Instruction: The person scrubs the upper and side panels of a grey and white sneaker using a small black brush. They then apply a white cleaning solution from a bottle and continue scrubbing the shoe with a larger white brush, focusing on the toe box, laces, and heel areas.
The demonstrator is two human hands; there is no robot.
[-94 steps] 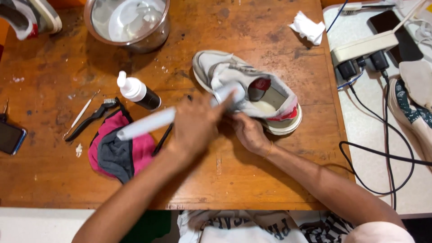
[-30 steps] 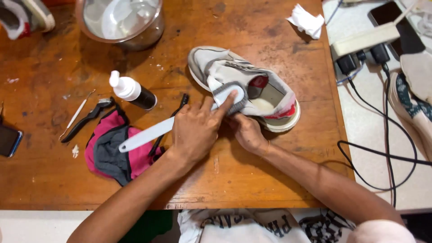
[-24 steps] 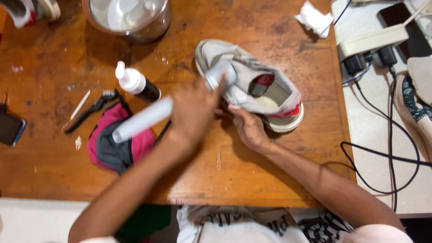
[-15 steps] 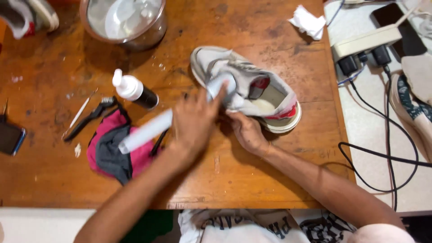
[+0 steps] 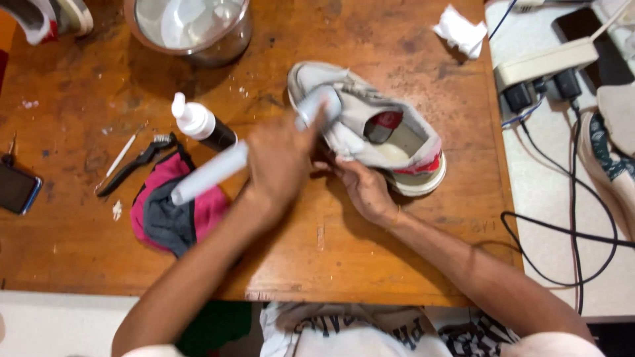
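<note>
Fingers (image 5: 301,135) of the left hand (image 5: 278,162) are wrapped tight around a long grey brush (image 5: 218,168), its head pressed onto the side of the shoe (image 5: 367,125) near the toe. The right hand (image 5: 364,192) is cupped against the near side of the shoe, fingers closed on the upper to steady it.

Here's the risk: the shoe sits at an angle on the tabletop (image 5: 370,251), braced only from one side, so a hard stroke could, I'd judge, skid it away from the right hand. The brush handle sticks out back over the pink and grey cloth (image 5: 169,215), close to the small bottle (image 5: 198,125) with the white cap. A wide swing might knock that bottle over. The metal bowl (image 5: 192,26) of liquid stands beyond the shoe, apart from it, but within reach of a stray elbow.

The shoe itself: a pale grey and white trainer, red trim at the heel and lining, light insole showing, laces not in view, lying toe toward the bowl, middle of the tabletop.
</note>
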